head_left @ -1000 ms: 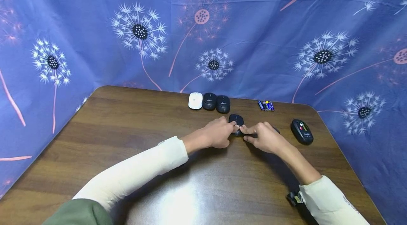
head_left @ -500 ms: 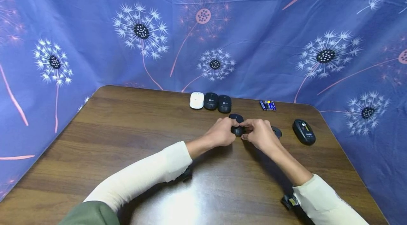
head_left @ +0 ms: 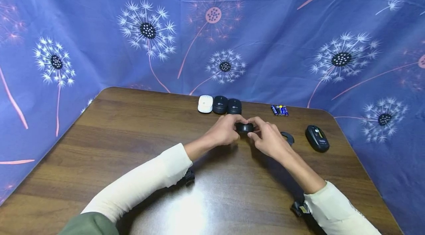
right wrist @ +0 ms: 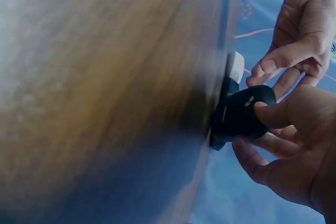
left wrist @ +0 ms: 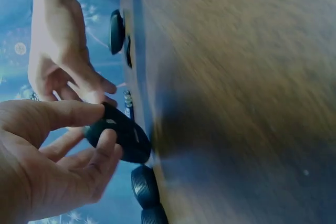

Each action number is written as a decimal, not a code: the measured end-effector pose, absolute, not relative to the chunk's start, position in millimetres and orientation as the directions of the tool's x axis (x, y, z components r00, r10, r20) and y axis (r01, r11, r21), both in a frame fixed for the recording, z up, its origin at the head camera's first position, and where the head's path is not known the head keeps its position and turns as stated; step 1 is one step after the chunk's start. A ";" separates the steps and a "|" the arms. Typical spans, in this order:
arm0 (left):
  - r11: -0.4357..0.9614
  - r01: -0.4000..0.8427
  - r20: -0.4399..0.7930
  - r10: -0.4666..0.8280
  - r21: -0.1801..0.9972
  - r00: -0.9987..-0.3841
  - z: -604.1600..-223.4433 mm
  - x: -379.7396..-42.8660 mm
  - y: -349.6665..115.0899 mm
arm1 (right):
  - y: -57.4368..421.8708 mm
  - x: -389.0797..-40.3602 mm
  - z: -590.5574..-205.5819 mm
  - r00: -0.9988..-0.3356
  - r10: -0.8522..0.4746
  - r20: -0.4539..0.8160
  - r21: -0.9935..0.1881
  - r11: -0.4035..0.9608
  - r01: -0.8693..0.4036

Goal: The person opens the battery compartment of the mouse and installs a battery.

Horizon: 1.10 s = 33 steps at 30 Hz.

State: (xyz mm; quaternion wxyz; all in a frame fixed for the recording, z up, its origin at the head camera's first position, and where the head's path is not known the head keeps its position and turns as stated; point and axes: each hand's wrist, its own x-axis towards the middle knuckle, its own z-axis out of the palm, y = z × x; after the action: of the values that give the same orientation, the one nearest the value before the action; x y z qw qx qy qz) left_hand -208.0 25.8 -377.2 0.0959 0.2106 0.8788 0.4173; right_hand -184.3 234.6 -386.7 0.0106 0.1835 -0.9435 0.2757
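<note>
A black computer mouse (head_left: 245, 128) is tipped up between the two hands, tilted off the table. My left hand (head_left: 225, 131) holds its left side between thumb and fingers; in the left wrist view, the thumb and a finger pinch the mouse (left wrist: 126, 137) by its edge. My right hand (head_left: 269, 139) grips the opposite side, with fingertips on the mouse (right wrist: 239, 116) in the right wrist view. Fingers cover parts of it. Just right of the right hand lies a dark curved piece (head_left: 288, 138), partly hidden behind that hand.
Behind the hands, a white mouse (head_left: 205, 104) and two black mice, a middle one (head_left: 220, 104) and a right one (head_left: 234, 106), stand in a row. Several blue batteries (head_left: 280, 110) lie near the back edge. Another black mouse (head_left: 317, 138) lies at right, a yellowish patch showing.
The mouse lay flat under the fingertips earlier; now it is lifted and tilted. Both hands have shifted slightly toward the back, and more of the curved piece shows.
</note>
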 end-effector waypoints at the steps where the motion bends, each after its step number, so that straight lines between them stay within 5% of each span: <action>1: 0.548 0.295 0.025 0.447 0.783 -0.894 -377.0 -208.8 24.2 | 234.9 -184.9 -385.5 -0.932 -0.341 0.127 -0.519 0.778 -0.355; 9: 0.438 0.352 0.146 0.437 0.827 -0.888 -388.7 -220.6 18.7 | 237.2 -190.4 -385.7 -0.935 -0.306 0.181 -0.573 0.740 -0.353; 23: 0.432 0.401 0.183 0.463 0.808 -0.867 -405.0 -233.8 16.4 | 234.9 -195.6 -384.4 -0.953 -0.255 0.167 -0.651 0.697 -0.300; 33: 0.252 0.258 0.113 0.477 0.933 -0.872 -399.8 -225.7 15.6 | 242.4 -197.4 -389.5 -0.950 -0.280 0.137 -0.755 0.592 -0.283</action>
State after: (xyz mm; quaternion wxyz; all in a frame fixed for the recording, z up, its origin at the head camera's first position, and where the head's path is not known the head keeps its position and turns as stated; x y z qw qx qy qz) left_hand -225.7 15.6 -399.8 0.0967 0.2339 0.7852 0.5651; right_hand -197.4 242.4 -389.5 0.0017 0.1579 -0.8921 0.4234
